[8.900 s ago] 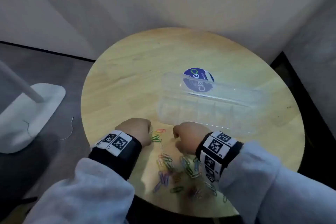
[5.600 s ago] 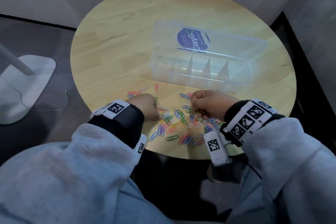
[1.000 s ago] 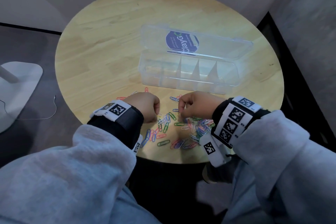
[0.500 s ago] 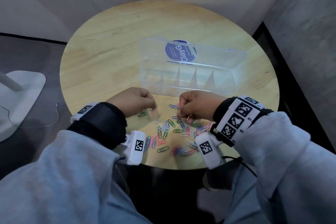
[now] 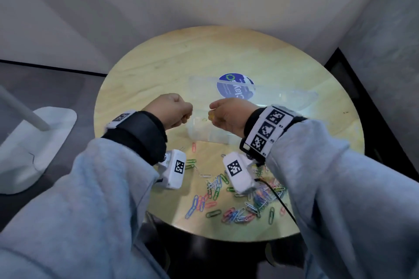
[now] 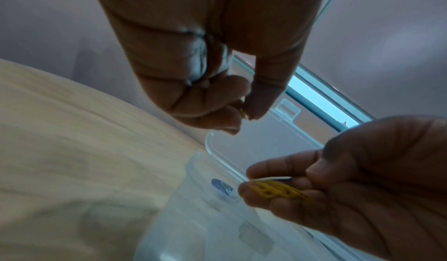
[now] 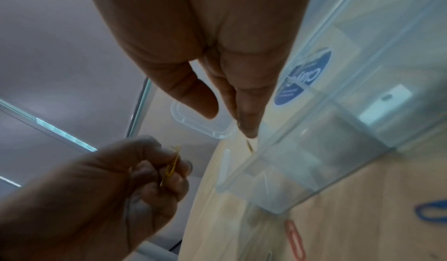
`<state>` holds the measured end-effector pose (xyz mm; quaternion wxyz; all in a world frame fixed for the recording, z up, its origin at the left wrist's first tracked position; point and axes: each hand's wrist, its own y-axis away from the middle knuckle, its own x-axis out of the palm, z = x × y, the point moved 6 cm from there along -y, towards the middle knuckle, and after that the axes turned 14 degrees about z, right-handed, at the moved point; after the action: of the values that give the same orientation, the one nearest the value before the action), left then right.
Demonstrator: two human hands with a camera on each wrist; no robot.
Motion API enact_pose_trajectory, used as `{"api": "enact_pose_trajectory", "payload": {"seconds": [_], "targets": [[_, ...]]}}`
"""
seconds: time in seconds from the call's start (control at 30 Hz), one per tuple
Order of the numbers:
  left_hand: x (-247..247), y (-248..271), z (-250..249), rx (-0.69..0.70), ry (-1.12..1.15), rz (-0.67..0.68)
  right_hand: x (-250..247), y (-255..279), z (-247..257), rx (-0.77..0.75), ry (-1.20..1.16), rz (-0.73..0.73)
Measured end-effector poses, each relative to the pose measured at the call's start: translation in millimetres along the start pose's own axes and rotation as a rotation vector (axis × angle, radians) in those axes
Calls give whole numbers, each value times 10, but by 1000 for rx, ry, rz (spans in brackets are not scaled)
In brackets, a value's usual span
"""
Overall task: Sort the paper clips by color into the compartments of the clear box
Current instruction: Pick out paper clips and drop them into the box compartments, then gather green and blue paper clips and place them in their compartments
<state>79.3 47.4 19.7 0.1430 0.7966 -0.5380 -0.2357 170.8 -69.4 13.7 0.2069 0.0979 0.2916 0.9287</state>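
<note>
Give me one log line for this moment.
left hand: yellow clips | right hand: yellow clips | both over box

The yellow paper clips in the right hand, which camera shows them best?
The left wrist view: the yellow paper clips lie as a bunch on the right hand fingers, over the clear box. The head view shows only a yellow speck; the right wrist view shows just a sliver below the fingertips.
</note>
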Motion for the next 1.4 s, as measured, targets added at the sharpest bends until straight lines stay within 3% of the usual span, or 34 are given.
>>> {"api": "enact_pose_trajectory", "payload": {"seconds": [0.13,0.4,0.67,0.83,0.93,1.1,1.23,1.4], "targets": [[28,-102,-8,-17,-48,-5,-9,-4,-75,-69,-110,-4],[164,-148,-177,55,118,67,-199,228,-24,-181,-79,5],[359,-97,-167,100,290,209,-87,446,-106,-159,176,60],[62,118,-110,206,328,67,-16,486,-183,-96,452,52],[-209,291,51,134,29,-43,19,497,-228,-45,638,39],[-345,452,474,-227,-610,-6,223,410,-350,41,1004,72],[-290,461,530,-270,-776,7,387,262,-435,93,1155,104],[-94,368,620,-305,-934,121,572,20,-447,89,1333,112]]}}
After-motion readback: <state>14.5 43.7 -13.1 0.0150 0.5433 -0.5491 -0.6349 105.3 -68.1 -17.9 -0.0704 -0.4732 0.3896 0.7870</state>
